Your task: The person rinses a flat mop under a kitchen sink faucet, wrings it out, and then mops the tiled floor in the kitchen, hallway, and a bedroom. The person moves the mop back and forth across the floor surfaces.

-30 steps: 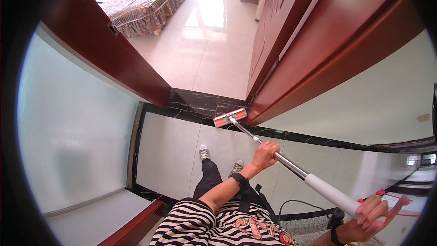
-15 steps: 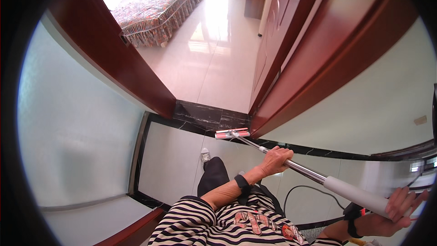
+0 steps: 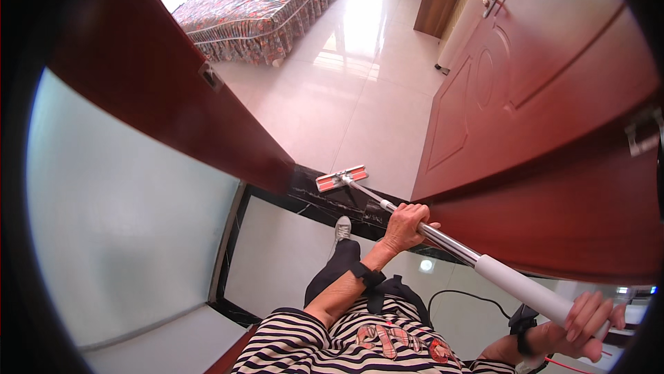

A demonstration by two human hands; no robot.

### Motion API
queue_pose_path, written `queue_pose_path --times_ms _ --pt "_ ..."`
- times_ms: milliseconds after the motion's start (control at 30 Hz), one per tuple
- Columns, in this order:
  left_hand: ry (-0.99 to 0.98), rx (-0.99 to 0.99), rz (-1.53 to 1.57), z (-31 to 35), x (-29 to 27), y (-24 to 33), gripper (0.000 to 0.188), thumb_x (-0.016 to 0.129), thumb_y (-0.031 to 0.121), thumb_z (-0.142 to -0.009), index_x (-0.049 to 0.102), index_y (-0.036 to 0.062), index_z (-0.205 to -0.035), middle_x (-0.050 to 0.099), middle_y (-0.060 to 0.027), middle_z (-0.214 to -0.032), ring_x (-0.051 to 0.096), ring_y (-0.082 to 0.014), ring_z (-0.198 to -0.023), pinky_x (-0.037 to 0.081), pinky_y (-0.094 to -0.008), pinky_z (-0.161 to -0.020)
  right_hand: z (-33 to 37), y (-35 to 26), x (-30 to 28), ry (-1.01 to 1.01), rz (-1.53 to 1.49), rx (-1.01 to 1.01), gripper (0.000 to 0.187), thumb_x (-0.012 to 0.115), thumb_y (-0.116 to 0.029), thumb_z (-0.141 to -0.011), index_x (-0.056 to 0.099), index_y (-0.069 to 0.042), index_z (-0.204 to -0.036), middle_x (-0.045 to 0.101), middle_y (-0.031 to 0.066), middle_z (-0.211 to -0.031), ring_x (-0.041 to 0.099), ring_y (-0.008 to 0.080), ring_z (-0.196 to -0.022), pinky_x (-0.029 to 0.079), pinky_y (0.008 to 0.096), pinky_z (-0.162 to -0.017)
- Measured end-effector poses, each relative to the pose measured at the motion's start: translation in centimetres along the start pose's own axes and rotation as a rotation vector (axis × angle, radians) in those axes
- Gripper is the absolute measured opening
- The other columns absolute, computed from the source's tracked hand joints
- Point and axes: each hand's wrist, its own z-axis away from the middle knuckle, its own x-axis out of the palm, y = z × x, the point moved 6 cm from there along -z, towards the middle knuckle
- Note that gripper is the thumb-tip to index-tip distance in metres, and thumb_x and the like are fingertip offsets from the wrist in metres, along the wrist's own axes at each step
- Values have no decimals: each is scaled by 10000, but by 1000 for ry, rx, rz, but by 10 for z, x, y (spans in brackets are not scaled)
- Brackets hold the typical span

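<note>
A sponge mop (image 3: 453, 244) slants across the view, its metal pole running from the lower right up to the doorway. Midway along the pole, my left hand (image 3: 407, 227) is closed round it. At the upper end, my right hand (image 3: 584, 325) is wrapped about the white grip (image 3: 522, 289). The flat red and silver mop head (image 3: 342, 178) lies at the dark marble threshold (image 3: 318, 190), by the edge of the pale bedroom floor.
A red wooden door (image 3: 512, 90) stands swung into the bedroom on the right. The dark red door frame (image 3: 228, 111) rises on the left, beside a frosted panel (image 3: 131, 208). Beyond are a bed (image 3: 270, 7) and a cream radiator (image 3: 460, 24). My shoe (image 3: 343, 227) is near the threshold.
The mop head has moved forward from the hallway side onto the threshold and turned at a slant. My view and body have moved closer to the doorway. Both hands keep hold of the mop.
</note>
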Motion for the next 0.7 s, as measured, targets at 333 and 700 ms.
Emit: queue_pose_path --times_ms 333,700 --pt "-40 -66 81 -61 -24 -53 399 750 363 -737 457 97 -689 476 -37 -605 492 -234 -557 350 -334 -592 -75 76 35 52 85 72 450 804 -240 -703 479 -89 -975 467 -25 -552 475 101 -527 442 220 -570" --pt "-62 25 -5 -163 -16 -94 364 717 349 -761 462 91 -738 492 -59 -643 518 -269 -615 375 -362 -619 -120 133 43 -190 134 63 371 652 -343 -845 526 -133 -1124 472 -2 -726 506 159 -704 401 303 -672"
